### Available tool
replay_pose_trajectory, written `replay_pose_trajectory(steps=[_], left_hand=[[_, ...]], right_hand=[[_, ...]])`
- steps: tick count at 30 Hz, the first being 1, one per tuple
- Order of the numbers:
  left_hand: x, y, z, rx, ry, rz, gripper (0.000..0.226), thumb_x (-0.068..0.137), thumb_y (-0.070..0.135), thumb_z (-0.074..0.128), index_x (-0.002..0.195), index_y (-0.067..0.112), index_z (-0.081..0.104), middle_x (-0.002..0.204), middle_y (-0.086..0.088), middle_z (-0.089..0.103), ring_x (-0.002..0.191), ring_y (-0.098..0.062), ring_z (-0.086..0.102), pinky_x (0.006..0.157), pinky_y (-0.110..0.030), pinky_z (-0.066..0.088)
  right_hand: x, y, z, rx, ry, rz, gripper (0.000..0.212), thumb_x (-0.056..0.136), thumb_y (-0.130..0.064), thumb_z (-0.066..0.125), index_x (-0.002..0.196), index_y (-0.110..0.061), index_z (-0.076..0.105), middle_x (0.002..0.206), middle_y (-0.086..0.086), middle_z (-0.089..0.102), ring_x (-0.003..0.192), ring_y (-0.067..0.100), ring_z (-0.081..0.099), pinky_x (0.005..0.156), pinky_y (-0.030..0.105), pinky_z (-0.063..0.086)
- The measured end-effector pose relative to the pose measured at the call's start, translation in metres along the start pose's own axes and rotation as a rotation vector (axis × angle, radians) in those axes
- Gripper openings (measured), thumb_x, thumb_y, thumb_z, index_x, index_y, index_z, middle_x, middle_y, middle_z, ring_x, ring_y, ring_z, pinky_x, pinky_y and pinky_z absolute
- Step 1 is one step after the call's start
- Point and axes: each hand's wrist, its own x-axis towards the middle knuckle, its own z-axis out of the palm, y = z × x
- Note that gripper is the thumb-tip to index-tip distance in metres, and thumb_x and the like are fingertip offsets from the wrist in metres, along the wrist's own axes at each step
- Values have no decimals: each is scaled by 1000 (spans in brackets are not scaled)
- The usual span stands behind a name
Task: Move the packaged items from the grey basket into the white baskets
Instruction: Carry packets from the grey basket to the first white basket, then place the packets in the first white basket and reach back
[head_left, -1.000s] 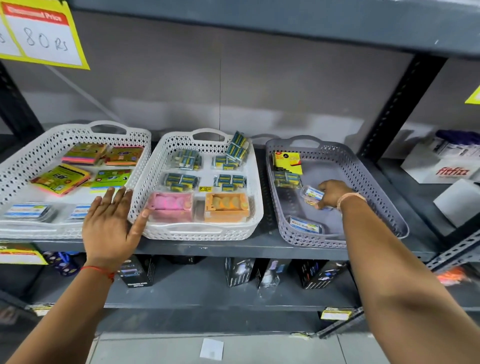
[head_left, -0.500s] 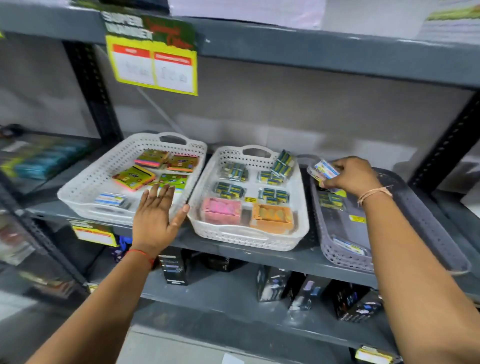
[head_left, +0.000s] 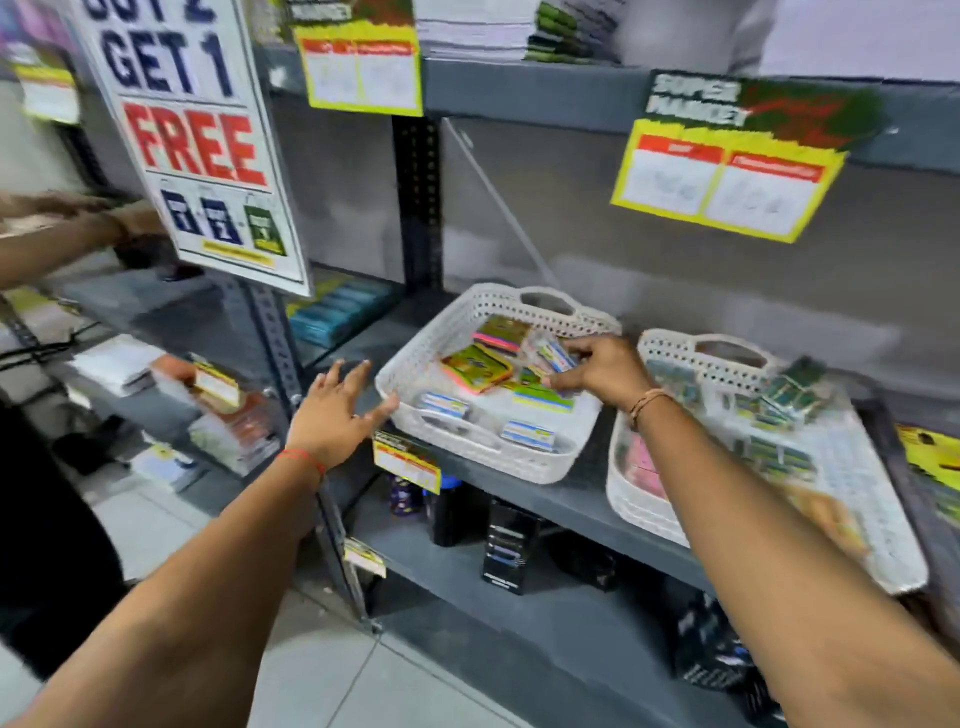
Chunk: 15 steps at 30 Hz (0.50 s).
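My right hand (head_left: 602, 369) reaches over the left white basket (head_left: 415, 364) and pinches a small clear packet with a blue and yellow label (head_left: 556, 356) above the colourful packs inside. My left hand (head_left: 335, 410) is spread open just left of that basket, its fingertips near the rim. The second white basket (head_left: 670, 340), to the right, holds green and pink packs. Of the grey basket (head_left: 883, 447) only its left wall shows at the far right edge, with a yellow pack (head_left: 930, 457) in it.
A big "GET 1 FREE" sign (head_left: 192, 140) hangs at the upper left beside a shelf upright (head_left: 418, 197). Another person's arm (head_left: 57, 234) reaches onto the left shelf. Black boxes (head_left: 506, 545) stand on the lower shelf, and yellow price tags (head_left: 408, 462) hang from the shelf edges.
My right hand has carried the small packet from the grey basket leftward over the left white basket. The view has swung left. My left hand has stayed by the left basket's rim.
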Motion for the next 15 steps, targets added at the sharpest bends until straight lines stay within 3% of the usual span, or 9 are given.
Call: replay_pose_trajectory(steps=[2,4,6,9,12,15], left_hand=[[8,-10,0,8,-41,48,91,73,77,33,146,24,20,154,-13,17,142,-27,6,115,-42,8],[16,-16,1,24,-48,128,94,69,79,26,145,25,22,153,-9,24,143,-24,6,116,-41,7],[21,-19,4,18,-65,167,93,66,81,22,144,29,23,152,-8,27,143,-24,7,115,-41,8],[28,-28,12,-28,-96,146,94,65,88,20,143,37,19,154,-9,20,143,-25,4,115,-44,10],[26,-29,17,-79,-88,170,88,70,79,26,144,33,19,154,-8,20,143,-21,1,115,-40,5],[23,-25,16,-110,-56,208,85,72,73,28,144,29,22,152,-7,25,143,-20,2,115,-37,1]], right_hand=[[11,-16,30,10,-37,-37,45,65,-20,82,103,1,69,97,21,71,80,12,51,62,25,33],[21,-29,54,-4,-79,-40,48,65,-24,83,103,2,69,87,14,65,81,12,51,62,28,36],[29,-36,73,-30,-126,-41,55,65,-28,83,110,-3,67,94,9,65,86,13,53,56,17,36],[38,-42,96,-68,-169,-32,60,65,-28,82,119,-6,64,123,9,66,107,20,61,77,14,36],[42,-44,112,-101,-188,-22,58,63,-28,84,114,-6,67,119,10,68,108,23,62,80,19,42],[44,-44,118,-123,-195,-13,58,62,-27,84,113,-6,67,118,10,68,107,24,62,93,30,49]])
